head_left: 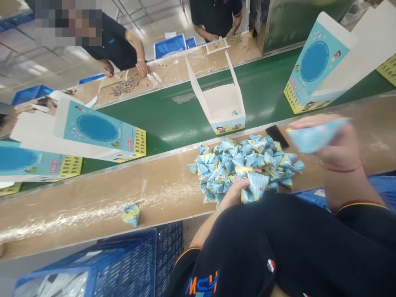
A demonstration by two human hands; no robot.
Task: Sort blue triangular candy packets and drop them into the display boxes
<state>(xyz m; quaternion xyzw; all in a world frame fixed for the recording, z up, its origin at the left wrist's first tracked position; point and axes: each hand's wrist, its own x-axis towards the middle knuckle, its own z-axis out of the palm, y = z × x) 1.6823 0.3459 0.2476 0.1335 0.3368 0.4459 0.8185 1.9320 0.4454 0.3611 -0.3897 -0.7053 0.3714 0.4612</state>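
My left hand (236, 193) is closed on light-blue pyramid-shaped packets (258, 185), held close to my body at the near side of a pile. Raised to the right of the pile, my right hand (343, 142) grips one more pyramid packet (312, 135), blurred by motion. The pile of pyramid packets (227, 161), blue with yellow edges, spreads over the brown bench. Just beyond it an open-topped carton (230, 127) stands on the green belt with its flaps up, and a small blue packet (234, 112) shows inside.
More printed cartons stand on the green belt (167, 123), at the left (102, 128) and right (315, 62). One lone packet (131, 214) lies on the bench's left part. Blue crates (123, 260) sit below the near edge. Two co-workers (216, 20) handle small parts across the belt.
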